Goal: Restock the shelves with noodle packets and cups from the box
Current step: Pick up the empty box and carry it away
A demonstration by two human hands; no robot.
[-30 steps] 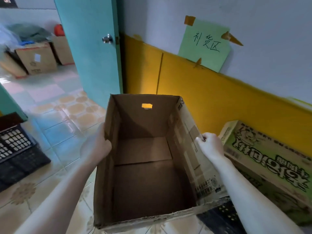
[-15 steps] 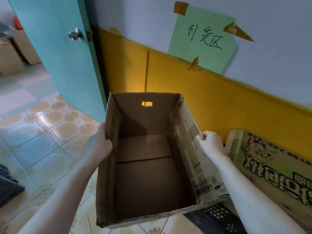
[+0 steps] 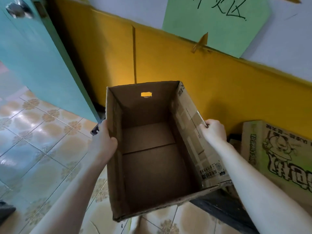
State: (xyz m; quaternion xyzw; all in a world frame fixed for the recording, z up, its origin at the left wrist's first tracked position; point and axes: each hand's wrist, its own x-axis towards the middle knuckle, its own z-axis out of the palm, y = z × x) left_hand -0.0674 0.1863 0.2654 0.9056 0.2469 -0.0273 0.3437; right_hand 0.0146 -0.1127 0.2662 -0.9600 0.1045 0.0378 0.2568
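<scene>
An open brown cardboard box (image 3: 152,166) hangs above the tiled floor, and I see nothing inside it but its bare bottom. My left hand (image 3: 103,142) grips the box's left wall, thumb over the rim. My right hand (image 3: 215,131) grips the edge of the right flap with curled fingers. A small handle hole shows in the far wall. No noodle packets or cups are in view.
A green printed carton (image 3: 278,154) lies at the right against the yellow wall (image 3: 168,61). A dark crate (image 3: 224,208) sits under the box's right corner. A teal door (image 3: 33,53) stands at the left, with tiled floor (image 3: 42,141) below it.
The view has swung right and closer to the yellow wall. The black basket and far boxes at the left have left the view. Both hands keep the same grip on the box.
</scene>
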